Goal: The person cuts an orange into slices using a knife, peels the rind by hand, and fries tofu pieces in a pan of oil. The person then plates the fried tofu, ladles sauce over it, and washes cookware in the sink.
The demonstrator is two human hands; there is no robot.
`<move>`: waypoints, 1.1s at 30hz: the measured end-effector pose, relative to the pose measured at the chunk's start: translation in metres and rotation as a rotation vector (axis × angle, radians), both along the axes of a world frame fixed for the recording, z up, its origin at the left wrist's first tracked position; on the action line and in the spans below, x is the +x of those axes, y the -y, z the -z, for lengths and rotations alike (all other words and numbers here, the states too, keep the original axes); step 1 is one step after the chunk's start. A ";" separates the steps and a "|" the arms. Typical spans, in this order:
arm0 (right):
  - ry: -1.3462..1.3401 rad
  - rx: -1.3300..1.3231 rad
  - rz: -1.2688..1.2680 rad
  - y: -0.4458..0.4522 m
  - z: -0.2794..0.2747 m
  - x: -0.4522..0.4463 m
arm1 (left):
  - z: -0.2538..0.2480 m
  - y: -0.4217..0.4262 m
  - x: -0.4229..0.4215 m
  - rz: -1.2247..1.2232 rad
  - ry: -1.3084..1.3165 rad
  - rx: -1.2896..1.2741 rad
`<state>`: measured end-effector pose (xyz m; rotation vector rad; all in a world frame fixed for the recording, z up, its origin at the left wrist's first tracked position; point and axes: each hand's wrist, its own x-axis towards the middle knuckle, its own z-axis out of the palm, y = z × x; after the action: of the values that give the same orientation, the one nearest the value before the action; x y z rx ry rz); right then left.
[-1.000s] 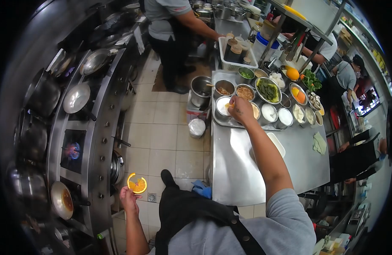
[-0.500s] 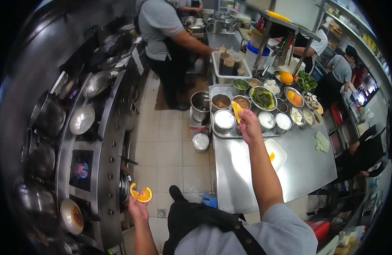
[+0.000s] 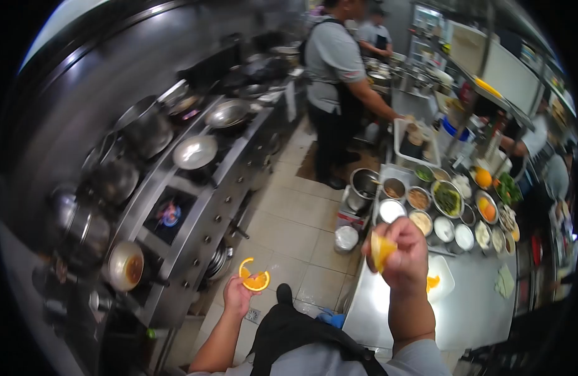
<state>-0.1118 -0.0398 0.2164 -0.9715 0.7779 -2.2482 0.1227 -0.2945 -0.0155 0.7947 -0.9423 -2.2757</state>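
Observation:
My left hand (image 3: 237,297) is closed on an orange slice (image 3: 257,284) at its lower edge. The slice shows its rind as an open ring with a gap at the top, over the floor between stove and counter. Raised near the camera, my right hand (image 3: 407,254) pinches an orange piece (image 3: 382,252) between thumb and fingers. Below and beyond my right forearm, a white square dish (image 3: 444,279) stands on the steel counter (image 3: 467,316), with some orange pieces (image 3: 432,282) in it.
On the left runs a stove (image 3: 198,241) with a lit burner (image 3: 169,214) and several pans, one holding brown liquid (image 3: 133,269). A tray of several filled metal bowls (image 3: 447,198) sits on the counter. Another person (image 3: 336,56) stands ahead in the aisle.
The view has swung left, so the stove fills more of it. My right hand has come up nearer the camera with its orange piece. My left hand keeps hold of its slice.

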 end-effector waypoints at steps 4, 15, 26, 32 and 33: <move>-0.224 -0.094 -0.447 0.018 -0.040 0.037 | -0.012 -0.006 0.024 -0.041 0.017 0.039; -0.487 -0.520 -0.930 0.117 -0.071 0.099 | -0.038 0.012 0.109 -0.275 -0.042 0.038; -0.378 -0.590 -0.885 0.254 -0.057 0.181 | -0.060 0.093 0.225 -0.493 -0.050 -0.027; -0.260 -0.503 -1.021 0.300 -0.049 0.194 | -0.063 0.130 0.252 -0.568 -0.026 -0.016; -0.246 -0.444 -1.071 0.306 -0.048 0.187 | -0.062 0.134 0.249 -0.568 -0.026 -0.014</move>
<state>0.0754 -0.3457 0.2644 -1.4300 -0.2016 -1.3570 0.3720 -0.4287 0.0467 0.8899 -0.6167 -1.7772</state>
